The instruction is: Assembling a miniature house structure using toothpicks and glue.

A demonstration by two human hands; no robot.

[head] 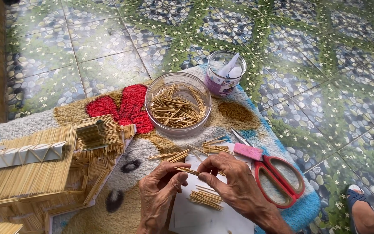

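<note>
Head view: left hand [159,190] and right hand [234,180] both pinch a small bundle of thin sticks [189,170] between fingertips, held just above a white sheet [195,214] on the rug [130,151]. More loose sticks lie on the sheet. Glass bowl [178,105] of sticks sits beyond the hands, a small glue jar [224,73] behind it. Red scissors [278,175] right of the right hand, touching the rug. Finished stick panels [31,169] stacked far left.

The stick panel [27,173] runs off the left edge, and a sandalled foot [362,208] is cut off at right.
</note>
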